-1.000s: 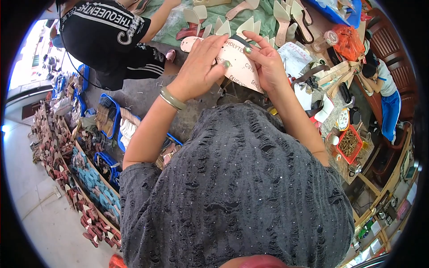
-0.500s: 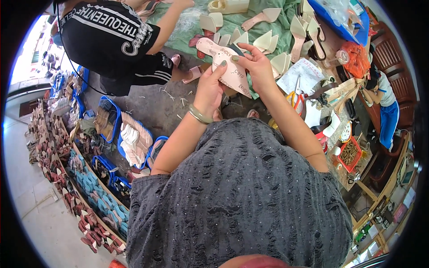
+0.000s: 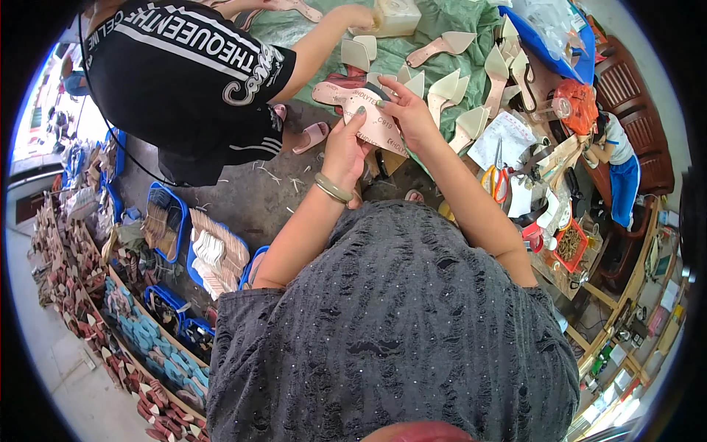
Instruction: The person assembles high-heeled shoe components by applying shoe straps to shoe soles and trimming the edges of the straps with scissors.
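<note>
At far left, red shoe parts [image 3: 66, 283] lie heaped beside a row of teal pieces [image 3: 140, 331]; next, a blue basket [image 3: 181, 232] stands on the floor. A co-worker in a black shirt [image 3: 177, 70] reaches toward a translucent container [image 3: 399, 18]. At centre, the left hand [image 3: 346, 153] has its fingers clamped on a pink insole [image 3: 379, 129], thumb on the printed face. The insole is held in front of the body, near a green sheet [image 3: 449, 18]. The right hand [image 3: 414, 121] meets its upper edge; thumb and forefinger stand apart, a dark strip between them, and whether the other fingers grip cannot be told.

Progress, as judged: several insoles on the sheet already carry pale pointed toes [image 3: 460, 42]; the held one shows none on its visible face, its underside being hidden, so its handling appears unfinished. To the right lie orange-handled scissors [image 3: 495, 180] and, on the bench, a red tray [image 3: 563, 264].
</note>
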Demonstrator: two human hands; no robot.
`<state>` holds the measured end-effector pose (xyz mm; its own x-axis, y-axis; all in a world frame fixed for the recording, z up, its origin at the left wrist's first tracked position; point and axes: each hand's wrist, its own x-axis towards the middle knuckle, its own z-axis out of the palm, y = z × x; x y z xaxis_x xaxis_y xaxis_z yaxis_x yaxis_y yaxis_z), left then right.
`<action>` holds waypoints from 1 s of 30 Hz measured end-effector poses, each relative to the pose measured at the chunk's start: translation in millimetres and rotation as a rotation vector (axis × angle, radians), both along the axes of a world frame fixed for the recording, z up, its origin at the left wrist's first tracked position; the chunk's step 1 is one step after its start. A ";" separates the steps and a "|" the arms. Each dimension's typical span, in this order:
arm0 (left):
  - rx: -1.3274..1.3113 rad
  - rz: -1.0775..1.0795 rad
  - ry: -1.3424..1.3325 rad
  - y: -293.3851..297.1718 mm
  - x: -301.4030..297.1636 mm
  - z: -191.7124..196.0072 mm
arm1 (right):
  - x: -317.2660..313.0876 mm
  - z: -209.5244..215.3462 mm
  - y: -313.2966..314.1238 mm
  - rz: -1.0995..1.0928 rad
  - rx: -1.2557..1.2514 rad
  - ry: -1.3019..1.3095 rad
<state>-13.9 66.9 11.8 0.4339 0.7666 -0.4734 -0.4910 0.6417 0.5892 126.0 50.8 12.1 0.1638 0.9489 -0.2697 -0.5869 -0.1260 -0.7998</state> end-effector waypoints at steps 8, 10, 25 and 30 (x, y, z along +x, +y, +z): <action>-0.030 -0.041 -0.033 11.1 5.6 -12.9 | 10.6 -6.6 10.8 -0.045 -0.111 -0.150; -0.029 -0.043 -0.025 9.8 11.0 -13.5 | 12.5 -7.1 14.7 -0.069 -0.134 -0.169; -0.104 -0.028 -0.085 14.6 26.4 -24.9 | 43.2 -20.4 -15.4 -0.029 -0.095 -0.011; -0.148 0.010 -0.088 21.2 26.2 -37.9 | 54.1 -19.4 -48.0 -0.095 -0.194 -0.141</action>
